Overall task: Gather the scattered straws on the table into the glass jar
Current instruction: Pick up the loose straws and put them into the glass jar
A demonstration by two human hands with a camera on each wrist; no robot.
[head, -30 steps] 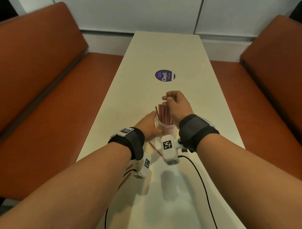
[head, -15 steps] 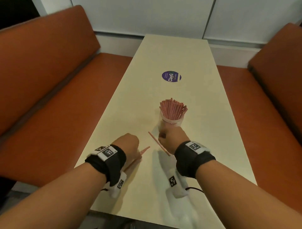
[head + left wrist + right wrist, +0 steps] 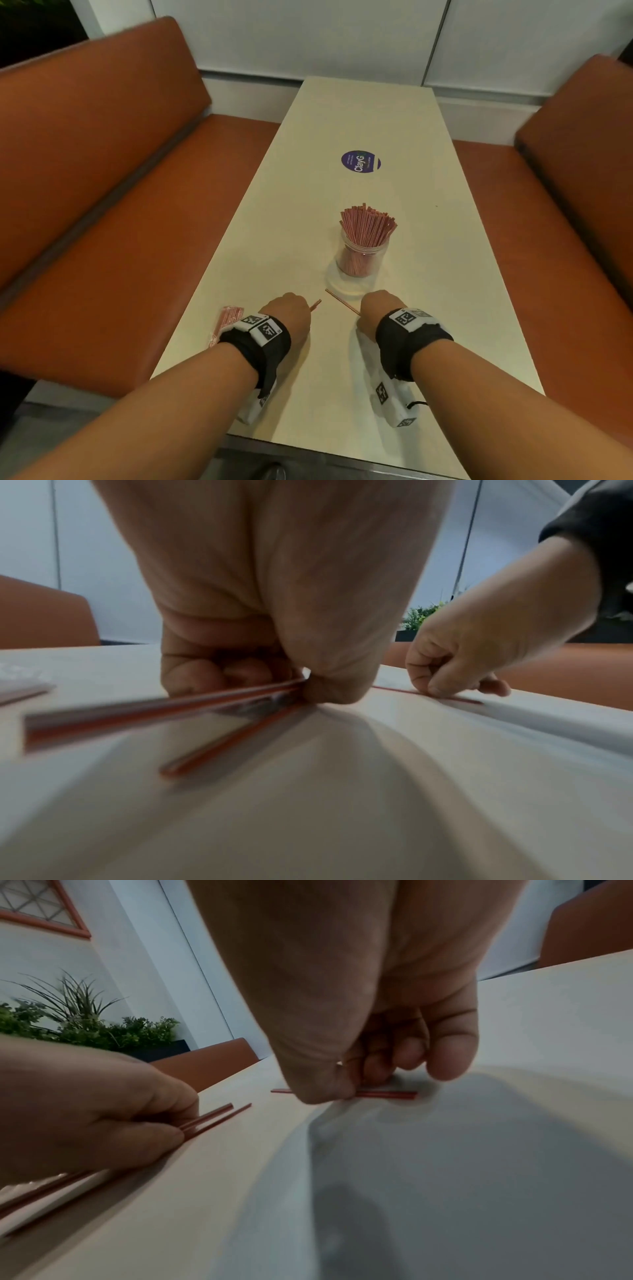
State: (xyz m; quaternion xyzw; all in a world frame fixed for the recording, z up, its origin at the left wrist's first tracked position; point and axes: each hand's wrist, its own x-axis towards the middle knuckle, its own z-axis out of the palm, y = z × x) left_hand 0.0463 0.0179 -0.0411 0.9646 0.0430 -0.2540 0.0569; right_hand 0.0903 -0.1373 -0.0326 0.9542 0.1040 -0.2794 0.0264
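The left hand pinches what look like three red straws low on the table; the right hand pinches a single straw lying flat, just before the glass jar packed with straws

"ClayG" — round purple sticker, table
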